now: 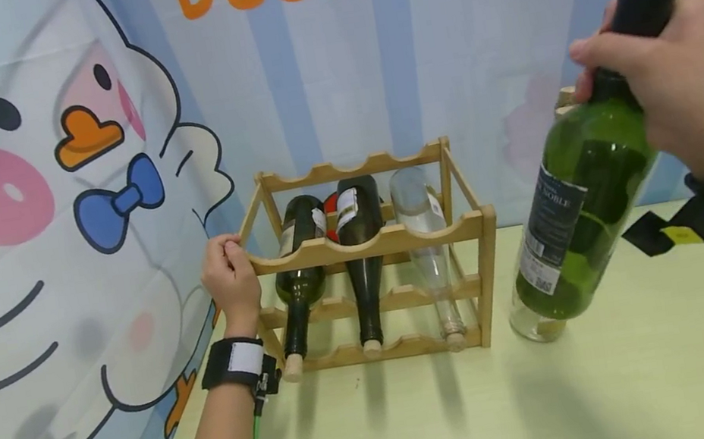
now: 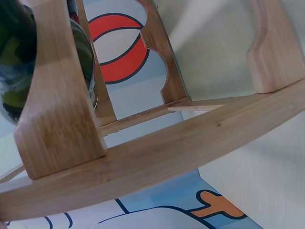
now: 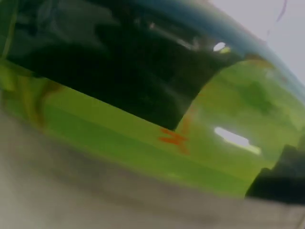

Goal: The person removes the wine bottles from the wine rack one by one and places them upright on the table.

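Note:
My right hand point(image 1: 688, 70) grips a green wine bottle point(image 1: 608, 133) by its dark neck, tilted with the cork at the upper right and the base low. Its green glass point(image 3: 143, 133) fills much of the right wrist view. With my left hand point(image 1: 229, 273) I hold the upper left front corner of a wooden wine rack point(image 1: 390, 242). The rack's top tier bears a dark green bottle point(image 1: 300, 281) at the left, another dark bottle point(image 1: 366, 286) in the middle and a clear bottle point(image 1: 432, 268) at the right, corked ends toward me. Rack bars point(image 2: 143, 157) cross the left wrist view.
Behind the held bottle stands a clear glass bottle point(image 1: 531, 328), mostly hidden, its cork point(image 1: 567, 95) showing near my right hand. A pale table point(image 1: 439, 420) lies beneath. A cartoon-printed cloth point(image 1: 327, 62) hangs behind the rack and along the left side.

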Action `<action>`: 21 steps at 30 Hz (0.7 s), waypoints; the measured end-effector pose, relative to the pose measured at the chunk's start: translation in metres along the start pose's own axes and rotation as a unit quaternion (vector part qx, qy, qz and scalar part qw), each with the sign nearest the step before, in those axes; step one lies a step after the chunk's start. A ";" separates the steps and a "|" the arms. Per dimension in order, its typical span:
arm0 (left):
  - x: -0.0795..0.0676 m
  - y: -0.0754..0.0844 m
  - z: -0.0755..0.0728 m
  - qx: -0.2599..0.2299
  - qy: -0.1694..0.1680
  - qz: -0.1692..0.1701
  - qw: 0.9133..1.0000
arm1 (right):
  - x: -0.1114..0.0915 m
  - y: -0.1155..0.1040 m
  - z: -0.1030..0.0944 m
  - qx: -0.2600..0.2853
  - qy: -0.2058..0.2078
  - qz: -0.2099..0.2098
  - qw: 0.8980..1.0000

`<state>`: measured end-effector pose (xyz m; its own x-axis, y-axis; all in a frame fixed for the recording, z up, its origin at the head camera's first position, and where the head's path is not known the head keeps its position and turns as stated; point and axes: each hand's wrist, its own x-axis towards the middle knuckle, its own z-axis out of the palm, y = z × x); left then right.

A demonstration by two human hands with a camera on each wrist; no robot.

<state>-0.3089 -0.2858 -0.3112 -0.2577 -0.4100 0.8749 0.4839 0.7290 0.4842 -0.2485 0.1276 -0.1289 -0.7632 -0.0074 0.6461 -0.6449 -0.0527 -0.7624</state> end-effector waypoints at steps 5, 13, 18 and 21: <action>-0.003 0.001 0.002 -0.001 -0.003 0.000 1.000 | -0.020 0.044 -0.007 0.040 -0.031 0.064 0.997; -0.004 -0.002 0.003 -0.001 0.000 0.008 1.000 | -0.048 0.102 -0.019 0.007 -0.064 0.082 0.995; -0.001 -0.003 0.003 -0.001 0.004 0.002 1.000 | -0.057 0.125 -0.021 -0.016 -0.072 0.079 0.994; 0.000 -0.003 0.003 0.000 0.004 -0.006 1.000 | -0.061 0.136 -0.022 -0.049 -0.071 0.067 0.994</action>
<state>-0.3125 -0.2864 -0.3126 -0.2570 -0.4222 0.8693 0.4816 0.7239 0.4940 -0.2907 0.1426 -0.2722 -0.8342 -0.1496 0.5308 -0.5431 0.0556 -0.8378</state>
